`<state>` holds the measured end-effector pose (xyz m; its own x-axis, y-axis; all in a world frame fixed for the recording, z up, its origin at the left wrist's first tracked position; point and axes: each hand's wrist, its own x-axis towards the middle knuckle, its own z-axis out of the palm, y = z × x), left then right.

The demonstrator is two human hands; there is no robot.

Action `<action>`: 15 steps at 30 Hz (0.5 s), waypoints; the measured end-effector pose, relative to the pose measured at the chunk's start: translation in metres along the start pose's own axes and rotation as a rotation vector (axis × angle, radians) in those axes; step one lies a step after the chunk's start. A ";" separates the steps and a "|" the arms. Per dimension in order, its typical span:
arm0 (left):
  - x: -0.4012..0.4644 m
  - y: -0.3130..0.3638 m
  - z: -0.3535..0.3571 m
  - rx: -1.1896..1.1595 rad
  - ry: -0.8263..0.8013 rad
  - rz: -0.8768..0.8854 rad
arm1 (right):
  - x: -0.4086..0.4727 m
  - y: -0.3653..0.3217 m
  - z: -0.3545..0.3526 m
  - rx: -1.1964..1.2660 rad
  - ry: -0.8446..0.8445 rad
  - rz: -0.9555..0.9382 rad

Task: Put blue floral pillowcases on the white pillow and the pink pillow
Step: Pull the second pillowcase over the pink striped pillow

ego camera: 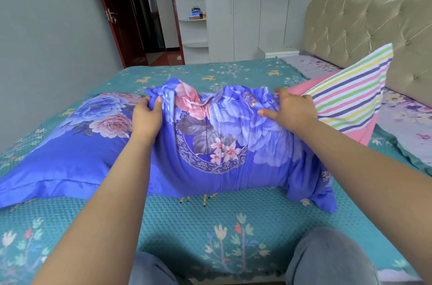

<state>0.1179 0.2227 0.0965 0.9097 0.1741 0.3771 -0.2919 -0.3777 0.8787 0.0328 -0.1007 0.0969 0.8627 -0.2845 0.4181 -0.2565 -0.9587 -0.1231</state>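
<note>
Head view: a blue floral satin pillowcase (217, 144), stuffed and bunched, lay across a teal quilted bedspread (233, 226). The left hand (147, 116) pinched its gathered top edge between thumb and curled fingers. The right hand (292, 109) gripped the same edge just beside a pink pillow (364, 130) with a striped panel.

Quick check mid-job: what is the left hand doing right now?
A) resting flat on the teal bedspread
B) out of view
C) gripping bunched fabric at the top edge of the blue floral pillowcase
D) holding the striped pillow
C: the left hand curls round bunched fabric at the top edge of the blue floral pillowcase.
</note>
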 end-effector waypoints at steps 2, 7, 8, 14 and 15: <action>0.011 0.006 -0.001 0.060 -0.043 -0.111 | 0.000 0.006 -0.003 0.293 0.031 0.136; 0.017 0.006 -0.001 -0.046 0.005 -0.206 | -0.002 0.017 -0.007 0.298 0.067 0.362; 0.014 0.003 0.002 -0.075 0.017 -0.199 | -0.002 0.013 -0.008 0.276 0.084 0.336; 0.003 0.019 -0.008 -0.082 0.127 -0.017 | 0.004 0.003 -0.052 0.375 0.363 0.285; 0.007 0.022 -0.016 -0.088 0.146 0.002 | 0.006 0.005 -0.063 0.329 0.386 0.261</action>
<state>0.1127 0.2303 0.1235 0.8584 0.3064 0.4115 -0.3241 -0.2979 0.8979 0.0094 -0.1067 0.1555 0.5516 -0.5500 0.6271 -0.2375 -0.8243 -0.5140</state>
